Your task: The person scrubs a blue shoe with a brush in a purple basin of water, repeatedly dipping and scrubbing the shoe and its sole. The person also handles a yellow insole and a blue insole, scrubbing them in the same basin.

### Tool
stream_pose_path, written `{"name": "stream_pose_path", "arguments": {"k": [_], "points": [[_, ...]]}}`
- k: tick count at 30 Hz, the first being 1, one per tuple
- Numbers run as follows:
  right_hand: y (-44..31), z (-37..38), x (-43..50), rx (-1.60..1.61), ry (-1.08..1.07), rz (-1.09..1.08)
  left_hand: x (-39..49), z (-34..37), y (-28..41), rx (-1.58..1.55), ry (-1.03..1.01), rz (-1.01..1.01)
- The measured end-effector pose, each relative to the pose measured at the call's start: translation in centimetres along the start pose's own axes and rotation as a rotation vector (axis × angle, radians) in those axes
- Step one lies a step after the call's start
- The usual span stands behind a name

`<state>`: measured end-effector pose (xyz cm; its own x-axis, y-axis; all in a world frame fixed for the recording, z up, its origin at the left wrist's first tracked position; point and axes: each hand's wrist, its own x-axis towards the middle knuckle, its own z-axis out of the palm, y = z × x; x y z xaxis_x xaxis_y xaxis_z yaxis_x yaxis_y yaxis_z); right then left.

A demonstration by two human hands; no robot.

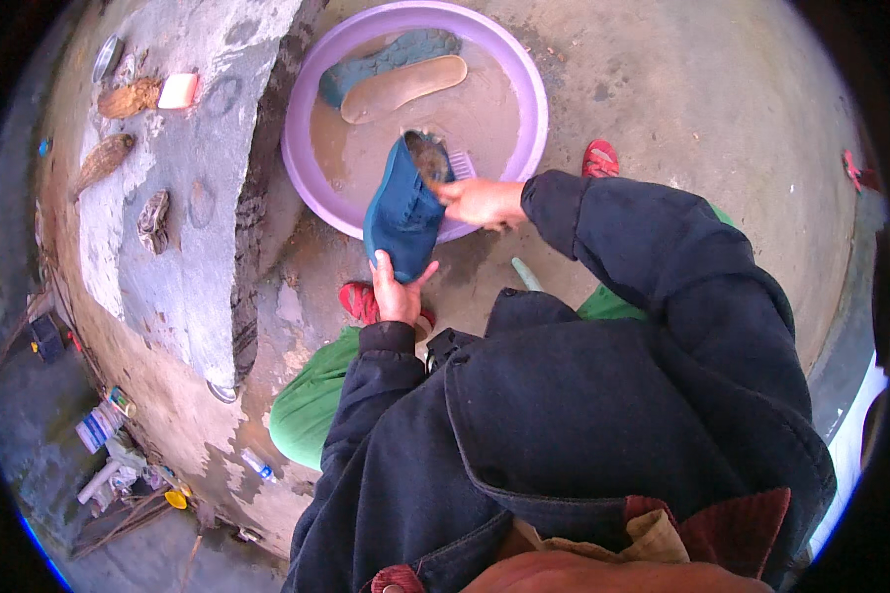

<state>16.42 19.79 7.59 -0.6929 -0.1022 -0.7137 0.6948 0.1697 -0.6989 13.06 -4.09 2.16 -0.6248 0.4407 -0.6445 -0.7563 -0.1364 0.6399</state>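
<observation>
A dark blue shoe is tilted over the near rim of a round purple plastic basin, its opening towards the basin. My left hand holds it from below by the near end, thumb against its side. At the opening, my right hand is closed around a brown, fibrous scrubber, which is partly inside the shoe and blurred. Murky water fills the basin. A tan insole and a grey-blue insole-shaped piece lie at its far side. Behind the shoe shows a ridged purple washboard part.
Left of the basin stands a concrete slab bearing a pink-and-white soap bar, brown fibrous pieces, and a metal bowl. A pale green stick-like object lies between my feet. A plastic bottle is on the wet ground.
</observation>
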Motion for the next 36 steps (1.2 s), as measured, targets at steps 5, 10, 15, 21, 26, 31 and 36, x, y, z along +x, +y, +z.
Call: {"name": "stream_pose_path", "arguments": {"k": [5,10,15,21,26,31,36], "points": [[4.2,-2.5,4.1,-0.169,0.211,-0.190,0.4,-0.1,0.0,-0.051,0.007,-0.055],[1.4,-0.8,1.1,-0.156,0.097,-0.025,0.9,-0.6,-0.7,-0.049,-0.021,-0.019],[3.4,-1.7,3.4,-0.299,0.081,-0.181,0.6,-0.2,0.0,-0.006,0.032,-0.090],[2.5,-1.4,2.2,-0.335,0.096,-0.060,1.0,-1.2,-0.8,-0.064,-0.019,-0.080],[3.6,-2.2,3.8,-0.386,0.066,-0.192,0.6,-0.5,-0.1,-0.014,0.014,-0.121],[2.5,-2.6,2.5,-0.472,0.272,-0.037,-0.2,0.9,0.2,0.021,-0.023,-0.069],[0.9,-1.0,0.9,0.032,-0.088,0.103,-0.3,1.2,0.2,0.063,-0.012,-0.041]]}}
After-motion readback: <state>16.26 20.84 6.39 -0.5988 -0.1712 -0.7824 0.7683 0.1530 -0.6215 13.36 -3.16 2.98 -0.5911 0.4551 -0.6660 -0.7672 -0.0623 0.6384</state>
